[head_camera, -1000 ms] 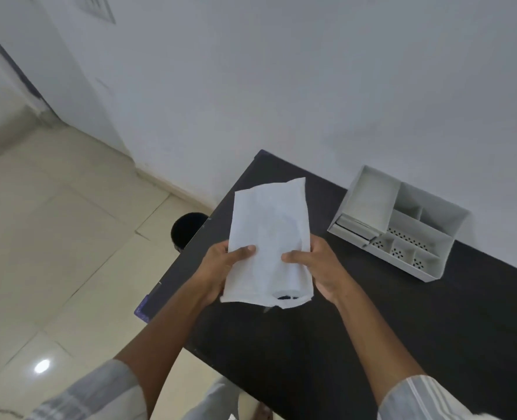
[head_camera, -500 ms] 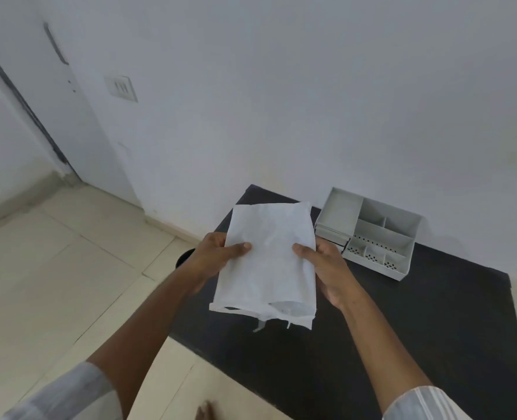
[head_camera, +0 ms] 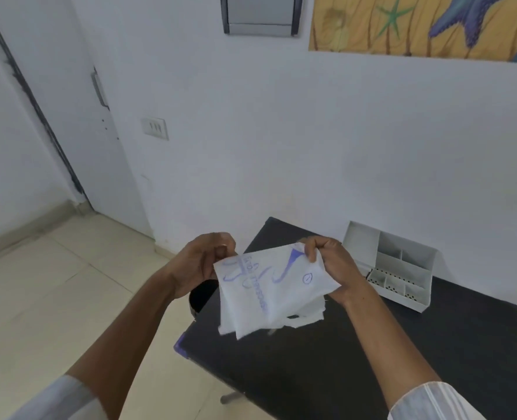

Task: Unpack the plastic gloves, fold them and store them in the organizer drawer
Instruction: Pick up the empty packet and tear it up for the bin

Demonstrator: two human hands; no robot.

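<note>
Pinching the top edge of a white packet (head_camera: 269, 295), both hands hold it up in the air over the near left corner of a black table (head_camera: 372, 359). The head view is the only one. The left hand (head_camera: 201, 265) has its fingers curled together on the packet's upper left corner, thumb against fingertips. The right hand (head_camera: 334, 265) grips the upper right corner, fingers bent and pressed on the film beside a blue printed mark. The packet hangs tilted, its face toward the camera, with blue print and lettering too blurred to read. Thin white sheets show at its lower edge, ragged and loose; whether these are gloves or packet film I cannot tell.

A white organizer (head_camera: 393, 268) sits on the table's far side, close to the wall (head_camera: 281, 147), right of the right hand and apart from the packet. Its open top is split into several compartments, some with dotted walls. A black bin (head_camera: 201, 295) stands on the tiled floor (head_camera: 54, 283) just left of the table, partly hidden by the left wrist. Light striped sleeves (head_camera: 433, 401) cover both upper forearms. On the wall are a switch plate (head_camera: 155, 128), a grey panel (head_camera: 261, 13) and a yellow picture (head_camera: 427, 24) with starfish. A white door (head_camera: 99, 122) stands at the left.
</note>
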